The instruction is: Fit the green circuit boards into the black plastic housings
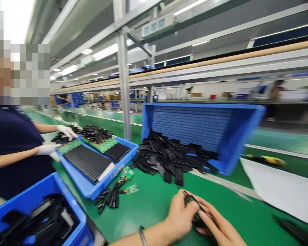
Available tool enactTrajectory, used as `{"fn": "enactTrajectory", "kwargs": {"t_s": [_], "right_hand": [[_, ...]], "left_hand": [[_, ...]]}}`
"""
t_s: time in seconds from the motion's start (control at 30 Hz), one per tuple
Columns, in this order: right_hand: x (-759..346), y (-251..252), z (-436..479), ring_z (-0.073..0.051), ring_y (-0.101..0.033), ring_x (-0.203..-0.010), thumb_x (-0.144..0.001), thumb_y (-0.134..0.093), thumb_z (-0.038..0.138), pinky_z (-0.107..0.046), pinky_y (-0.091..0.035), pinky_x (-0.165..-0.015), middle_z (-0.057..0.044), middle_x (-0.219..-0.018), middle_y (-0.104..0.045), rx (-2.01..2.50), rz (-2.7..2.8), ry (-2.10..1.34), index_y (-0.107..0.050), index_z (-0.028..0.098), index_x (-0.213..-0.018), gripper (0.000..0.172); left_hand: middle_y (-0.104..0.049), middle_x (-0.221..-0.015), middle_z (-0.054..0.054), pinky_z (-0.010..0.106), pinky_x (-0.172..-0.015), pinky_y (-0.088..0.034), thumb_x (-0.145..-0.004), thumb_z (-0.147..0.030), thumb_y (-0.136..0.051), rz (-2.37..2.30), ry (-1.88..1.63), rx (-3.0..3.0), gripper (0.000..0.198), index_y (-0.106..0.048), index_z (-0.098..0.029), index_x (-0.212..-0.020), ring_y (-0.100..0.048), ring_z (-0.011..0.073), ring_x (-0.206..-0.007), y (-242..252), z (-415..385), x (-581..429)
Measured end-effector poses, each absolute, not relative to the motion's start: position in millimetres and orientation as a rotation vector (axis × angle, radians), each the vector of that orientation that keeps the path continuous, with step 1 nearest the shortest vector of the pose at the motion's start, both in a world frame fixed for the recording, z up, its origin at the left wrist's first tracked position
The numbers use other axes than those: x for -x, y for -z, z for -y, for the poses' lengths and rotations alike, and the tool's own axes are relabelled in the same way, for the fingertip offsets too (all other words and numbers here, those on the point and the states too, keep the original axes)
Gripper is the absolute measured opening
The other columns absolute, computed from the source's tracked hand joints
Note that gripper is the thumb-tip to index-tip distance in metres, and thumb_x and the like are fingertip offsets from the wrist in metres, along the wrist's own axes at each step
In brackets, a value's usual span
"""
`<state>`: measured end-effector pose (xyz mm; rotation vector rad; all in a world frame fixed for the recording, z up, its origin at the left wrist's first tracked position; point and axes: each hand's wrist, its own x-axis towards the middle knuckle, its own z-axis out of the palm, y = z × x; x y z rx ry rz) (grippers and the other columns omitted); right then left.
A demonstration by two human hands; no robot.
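Between both hands is a small black plastic housing (199,222), with a hint of green inside; much of it is hidden by fingers. My left hand (178,215) grips its left side, the thumb pressed on top. From the right, my right hand (217,220) wraps round it with the thumb also on it. Left of my hands, green circuit boards with black cables (113,194) lie on the green table (143,208). Beyond them, a pile of black plastic pieces (166,153) spills from a tipped blue bin (246,119).
A blue tray (92,194) holds rows of black parts, circuit boards and cables. At lower left stands a blue bin (77,205) of black pieces. A co-worker's white-gloved hands (47,148) are at the tray. White paper (277,191) and a yellow-black tool (268,160) lie right.
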<state>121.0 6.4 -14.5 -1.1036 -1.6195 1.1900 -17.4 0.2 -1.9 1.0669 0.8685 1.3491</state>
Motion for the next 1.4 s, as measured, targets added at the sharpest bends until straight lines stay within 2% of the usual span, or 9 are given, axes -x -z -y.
{"fn": "enactTrajectory", "kwargs": {"t_s": [0.07,0.2,0.4,0.5,0.53,0.63,1.03,1.27,1.4], "right_hand": [[-113.3,1.5,0.5,-0.027,-0.066,-0.088,-0.079,-0.053,0.065,-0.035,-0.061,-0.06,-0.012,-0.112,-0.064,1.057,1.601,-1.294,-0.057,0.021,-0.116,0.058],[-103.9,-7.3,1.3,-0.019,-0.064,-0.068,-0.08,-0.052,0.061,-0.03,-0.058,-0.052,-0.006,-0.088,-0.065,1.107,1.585,-1.205,-0.059,0.018,-0.1,0.047],[-116.4,-9.5,3.3,-0.015,-0.059,-0.06,-0.08,-0.059,0.042,-0.023,-0.047,-0.048,0.0,-0.072,-0.062,1.199,1.737,-1.123,-0.053,0.018,-0.114,0.043],[-124.4,-14.1,3.9,-0.013,-0.052,-0.05,-0.08,-0.061,0.038,-0.022,-0.038,-0.047,0.002,-0.057,-0.057,1.281,1.862,-1.013,-0.062,0.017,-0.086,0.023],[-125.8,-15.7,4.1,-0.012,-0.051,-0.049,-0.082,-0.058,0.039,-0.022,-0.036,-0.047,0.002,-0.055,-0.058,1.289,1.883,-1.005,-0.061,0.017,-0.075,0.024],[-125.5,-19.0,5.7,-0.013,-0.053,-0.05,-0.087,-0.051,0.04,-0.023,-0.036,-0.05,0.0,-0.055,-0.059,1.257,1.876,-0.985,-0.057,0.018,-0.062,0.034],[-119.9,-10.4,1.1,-0.011,-0.047,-0.046,-0.077,-0.058,0.052,-0.022,-0.037,-0.047,0.001,-0.053,-0.057,1.144,1.606,-1.261,-0.062,0.017,-0.065,0.037],[-116.5,-10.5,2.2,-0.011,-0.046,-0.045,-0.081,-0.054,0.046,-0.022,-0.033,-0.046,0.0,-0.05,-0.057,1.338,1.695,-0.966,-0.054,0.018,-0.057,0.037],[-115.6,-9.7,1.3,-0.011,-0.048,-0.046,-0.081,-0.055,0.048,-0.022,-0.035,-0.046,0.001,-0.05,-0.056,1.272,1.711,-1.035,-0.054,0.018,-0.058,0.037]], "left_hand": [[-0.059,-0.081,0.004,0.022,-0.057,-0.046,-0.073,-0.045,-0.066,-0.936,-1.296,-1.107,0.036,-0.053,-0.015,-0.088,-0.058,0.0155,-0.075,-2.8,2.8,20.8],[-0.056,-0.079,0.001,0.019,-0.049,-0.045,-0.073,-0.046,-0.065,-0.883,-1.277,-1.043,0.038,-0.051,-0.016,-0.093,-0.057,0.0137,-0.069,-2.3,-4.1,22.4],[-0.062,-0.081,0.004,0.025,-0.056,-0.051,-0.07,-0.045,-0.07,-0.847,-1.264,-0.93,0.044,-0.049,-0.016,-0.095,-0.062,0.0157,-0.068,-9.0,-8.3,25.2],[-0.067,-0.083,0.007,0.03,-0.065,-0.054,-0.07,-0.043,-0.071,-0.858,-1.284,-0.922,0.044,-0.049,-0.016,-0.097,-0.065,0.0178,-0.072,-14.1,-9.8,29.3],[-0.068,-0.085,0.008,0.031,-0.067,-0.054,-0.071,-0.043,-0.071,-0.857,-1.285,-0.925,0.044,-0.048,-0.016,-0.097,-0.066,0.0186,-0.074,-15.2,-10.2,30.3],[-0.069,-0.09,0.01,0.031,-0.068,-0.054,-0.073,-0.042,-0.069,-0.857,-1.301,-0.959,0.042,-0.047,-0.016,-0.098,-0.067,0.0206,-0.078,-15.6,-10.4,31.1],[-0.07,-0.088,0.009,0.032,-0.067,-0.054,-0.075,-0.043,-0.068,-0.802,-1.267,-0.921,0.041,-0.046,-0.018,-0.099,-0.068,0.0226,-0.083,-20.1,-5.7,30.8],[-0.07,-0.093,0.01,0.031,-0.071,-0.053,-0.079,-0.042,-0.064,-0.909,-1.38,-1.103,0.034,-0.049,-0.017,-0.097,-0.067,0.0216,-0.087,-19.4,-1.0,27.1],[-0.07,-0.089,0.01,0.029,-0.07,-0.052,-0.076,-0.045,-0.066,-0.925,-1.331,-1.045,0.04,-0.053,-0.015,-0.098,-0.067,0.0203,-0.08,-22.8,-3.4,26.8]]}}
